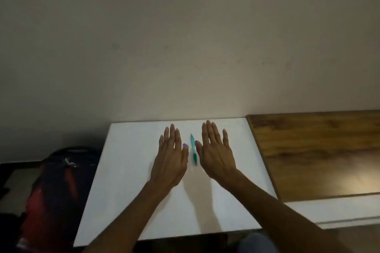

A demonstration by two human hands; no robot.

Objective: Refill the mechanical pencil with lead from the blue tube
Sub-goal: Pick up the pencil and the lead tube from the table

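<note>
A teal mechanical pencil (193,150) lies on the white table (127,181), pointing away from me, between my two hands. My left hand (171,156) hovers flat, palm down, fingers spread, just left of the pencil. A small blue-purple end of the blue tube (185,145) peeks out at the thumb side of that hand; the rest of it is hidden under the hand. My right hand (216,152) is flat and open just right of the pencil, its thumb close to the barrel. Neither hand holds anything.
A pale wall rises right behind the table. A wooden surface (320,156) adjoins the table on the right. A red and dark backpack (51,197) sits low on the left beside the table edge.
</note>
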